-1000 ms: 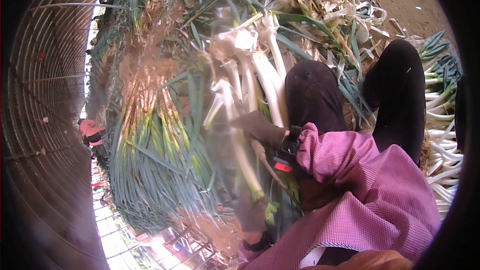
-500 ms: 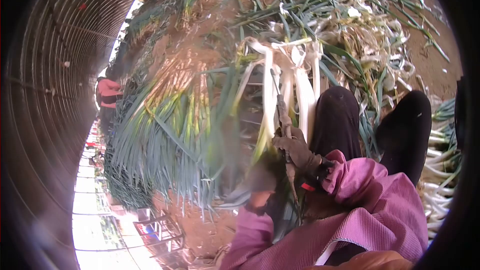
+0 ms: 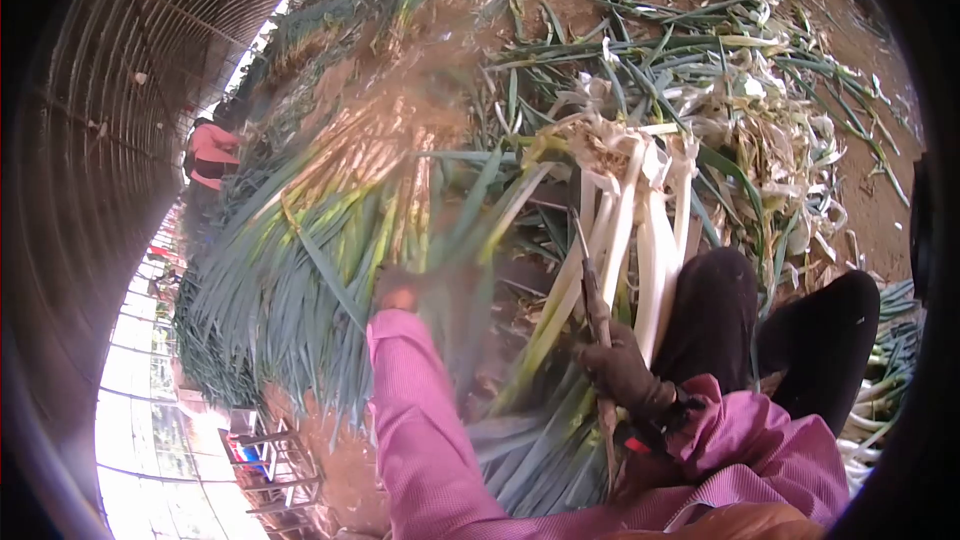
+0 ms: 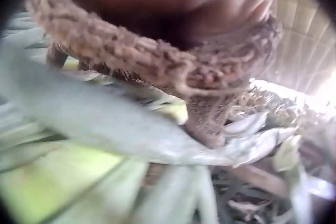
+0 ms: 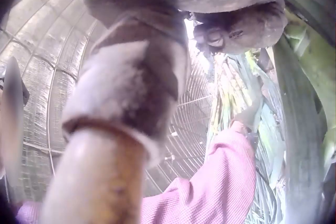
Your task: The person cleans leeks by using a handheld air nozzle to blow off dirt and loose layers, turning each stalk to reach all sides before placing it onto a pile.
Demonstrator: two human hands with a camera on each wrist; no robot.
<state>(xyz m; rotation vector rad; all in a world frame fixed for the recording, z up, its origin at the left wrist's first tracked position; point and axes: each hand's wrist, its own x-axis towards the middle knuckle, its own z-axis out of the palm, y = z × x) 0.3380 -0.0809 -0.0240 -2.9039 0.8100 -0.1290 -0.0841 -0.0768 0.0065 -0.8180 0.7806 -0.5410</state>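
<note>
In the head view my gloved right hand [image 3: 622,368] grips a long thin tool [image 3: 592,298], its narrow tip pointing up beside a bundle of white-stalked leeks [image 3: 655,250] with roots at the top. The right wrist view shows the glove [image 5: 231,29] and a thick shaft [image 5: 94,176] close to the lens. My left hand [image 3: 397,290] reaches to the pile of thinner green leeks [image 3: 290,300]; blur and leaves hide its fingers. A broad leaf [image 4: 105,124] crosses below the left glove [image 4: 207,121] in the left wrist view; any hold is unclear.
My dark-clad knees [image 3: 705,315] stand right of the bundle. Peeled leaves and trimmings [image 3: 750,120] lie behind on soil. More leeks [image 3: 870,405] are at far right. Farther left, a person in pink [image 3: 212,152] is near the ribbed tunnel wall [image 3: 110,100].
My left hand has moved away from the bundle, leftward and up to the green pile. The tool in my right hand now points up. The head view has shifted, with the bundle farther right.
</note>
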